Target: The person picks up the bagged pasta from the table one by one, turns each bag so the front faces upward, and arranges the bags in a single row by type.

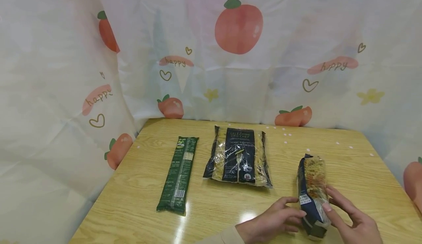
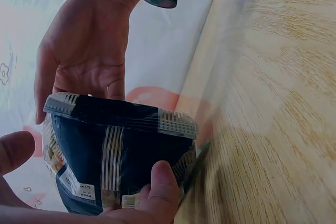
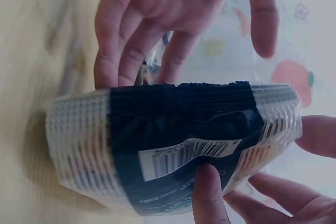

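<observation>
Pasta bag (image 1: 313, 200) rests on the table (image 1: 132, 192) between two hands, left hand (image 1: 273, 216) and right hand (image 1: 356, 218) touching it with loosely extended fingers, a wider bag (image 1: 239, 159) and green packet (image 1: 178, 176) lying left of them.

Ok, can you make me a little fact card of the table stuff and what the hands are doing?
Left hand: touches the left side of a navy-and-clear packet
Right hand: touches that packet's right side
Middle: wide pasta bag, lying flat, with a fork picture
Farthest left: long, narrow green packet
Table: light wood pattern
Behind: pale cloth printed with fruit, hearts and "happy"
</observation>
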Available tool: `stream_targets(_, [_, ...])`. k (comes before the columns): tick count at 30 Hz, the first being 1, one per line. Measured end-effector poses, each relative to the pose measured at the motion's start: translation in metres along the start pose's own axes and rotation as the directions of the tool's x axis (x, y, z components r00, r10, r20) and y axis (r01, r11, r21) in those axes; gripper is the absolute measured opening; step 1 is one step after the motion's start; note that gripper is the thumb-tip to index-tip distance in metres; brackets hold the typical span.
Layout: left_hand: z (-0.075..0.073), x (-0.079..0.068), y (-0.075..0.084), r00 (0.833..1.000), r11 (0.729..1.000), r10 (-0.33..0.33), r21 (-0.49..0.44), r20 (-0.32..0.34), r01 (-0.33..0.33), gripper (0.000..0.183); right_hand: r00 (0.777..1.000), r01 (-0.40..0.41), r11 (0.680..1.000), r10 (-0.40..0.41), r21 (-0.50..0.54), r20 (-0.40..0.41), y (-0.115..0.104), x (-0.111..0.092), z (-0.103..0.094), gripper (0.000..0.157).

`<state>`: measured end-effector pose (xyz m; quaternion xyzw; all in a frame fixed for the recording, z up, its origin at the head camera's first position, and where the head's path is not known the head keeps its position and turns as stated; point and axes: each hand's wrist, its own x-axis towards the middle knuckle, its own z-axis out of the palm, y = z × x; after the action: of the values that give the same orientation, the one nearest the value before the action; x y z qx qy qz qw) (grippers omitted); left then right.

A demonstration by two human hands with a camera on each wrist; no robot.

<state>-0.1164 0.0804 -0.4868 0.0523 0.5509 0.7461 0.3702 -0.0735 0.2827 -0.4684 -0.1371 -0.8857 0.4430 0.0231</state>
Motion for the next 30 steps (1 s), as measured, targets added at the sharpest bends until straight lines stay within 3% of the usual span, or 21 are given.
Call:
stream_targets(5, [-0.002,-0.002,-0.001,1.000,1.000,0.021,-0.002,-0.023,-0.021,0.041,0.999,0.039,0.999,-0.040,-0.026,-0.015,-0.004,0.000,0.004,0.063])
stream_targets(10, [-0.004,-0.004,-0.002,1.000,1.000,0.014,-0.018,-0.022,-0.015,0.037,1.000,0.013,0.998,-0.014,0.054,0.028,0.000,-0.001,0.007,0.064])
stream_targets(20, [-0.011,-0.006,0.000,0.999,0.999,0.008,-0.037,0.041,-0.006,0.036,0.993,0.100,0.976,-0.111,0.195,0.046,0.001,-0.005,0.017,0.056])
stream_targets(25, [-0.015,-0.005,-0.003,0.992,0.997,0.018,-0.073,0.122,-0.009,0.036,0.996,0.049,0.981,-0.061,0.187,0.061,-0.004,-0.006,0.022,0.056])
stream_targets(30, [-0.016,-0.001,-0.009,0.995,0.994,0.034,-0.106,0.089,-0.024,0.038,0.995,0.010,0.985,-0.028,0.174,0.098,-0.007,-0.004,0.024,0.057])
